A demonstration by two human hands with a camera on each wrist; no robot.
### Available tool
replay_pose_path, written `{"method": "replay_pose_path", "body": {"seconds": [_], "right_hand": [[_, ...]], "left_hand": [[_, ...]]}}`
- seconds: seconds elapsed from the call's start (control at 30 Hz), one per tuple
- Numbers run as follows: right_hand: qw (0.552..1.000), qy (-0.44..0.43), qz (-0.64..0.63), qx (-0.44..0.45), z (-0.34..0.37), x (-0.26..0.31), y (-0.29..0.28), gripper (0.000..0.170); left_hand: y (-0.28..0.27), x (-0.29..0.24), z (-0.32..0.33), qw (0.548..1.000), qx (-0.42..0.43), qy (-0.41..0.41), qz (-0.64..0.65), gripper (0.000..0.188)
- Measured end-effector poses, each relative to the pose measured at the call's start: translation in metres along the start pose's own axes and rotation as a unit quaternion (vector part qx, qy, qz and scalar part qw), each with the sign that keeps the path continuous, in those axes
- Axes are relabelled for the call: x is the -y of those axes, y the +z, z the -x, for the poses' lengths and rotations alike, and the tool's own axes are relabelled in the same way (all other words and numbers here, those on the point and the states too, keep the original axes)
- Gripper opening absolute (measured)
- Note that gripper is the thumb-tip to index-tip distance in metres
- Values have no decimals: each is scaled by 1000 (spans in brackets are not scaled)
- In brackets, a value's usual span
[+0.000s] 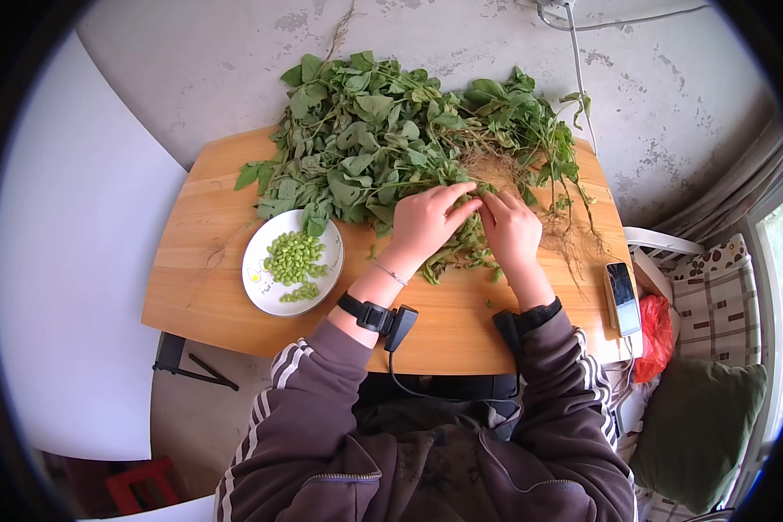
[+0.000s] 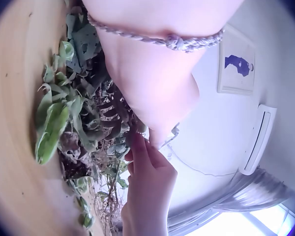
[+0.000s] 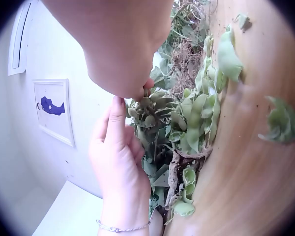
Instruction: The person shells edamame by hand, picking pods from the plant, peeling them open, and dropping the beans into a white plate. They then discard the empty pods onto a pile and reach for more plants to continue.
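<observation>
My left hand [image 1: 422, 224] and right hand [image 1: 515, 230] meet over the table at the front of the plant pile. The thumb and fingers of each pinch a small green bean pod, mostly hidden between the fingertips. In the right wrist view the left thumb points up toward the right fingertips. Below the hands lies a heap of split green pods [image 3: 196, 123] and leaf scraps. A white plate [image 1: 259, 239] holds shelled green beans [image 1: 296, 257] to the left of my left forearm.
Leafy bean plants [image 1: 365, 148] with stems and roots [image 1: 574, 217] cover the back of the wooden table [image 1: 209, 278], against the wall. A phone [image 1: 622, 296] stands at the right edge. A loose pod [image 3: 230, 56] and a curled leaf [image 3: 281, 122] lie near the heap.
</observation>
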State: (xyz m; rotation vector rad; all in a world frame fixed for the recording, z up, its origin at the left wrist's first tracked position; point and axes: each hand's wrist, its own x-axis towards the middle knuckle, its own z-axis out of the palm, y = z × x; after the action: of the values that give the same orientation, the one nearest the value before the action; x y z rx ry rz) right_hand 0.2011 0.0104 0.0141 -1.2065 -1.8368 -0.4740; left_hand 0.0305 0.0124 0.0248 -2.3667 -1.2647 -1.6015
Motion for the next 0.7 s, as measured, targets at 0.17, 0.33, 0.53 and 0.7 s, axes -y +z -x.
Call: {"method": "replay_pose_path", "body": {"seconds": [0.17,0.33,0.53,0.7], "right_hand": [[1000,6,15,13,0,0,0,13],[1000,3,8,14,-1,2,-2,13],[1000,-5,-5,4,-1,0,-2,12],[999,31,-24,2,-3,4,-6,8]], "left_hand": [[1,20,1,994,-56,-90,-19,12],[-1,19,0,992,-81,-101,-14,10],[-9,35,-13,973,-174,-140,55,18],[-9,12,-6,998,-42,5,56,20]]}}
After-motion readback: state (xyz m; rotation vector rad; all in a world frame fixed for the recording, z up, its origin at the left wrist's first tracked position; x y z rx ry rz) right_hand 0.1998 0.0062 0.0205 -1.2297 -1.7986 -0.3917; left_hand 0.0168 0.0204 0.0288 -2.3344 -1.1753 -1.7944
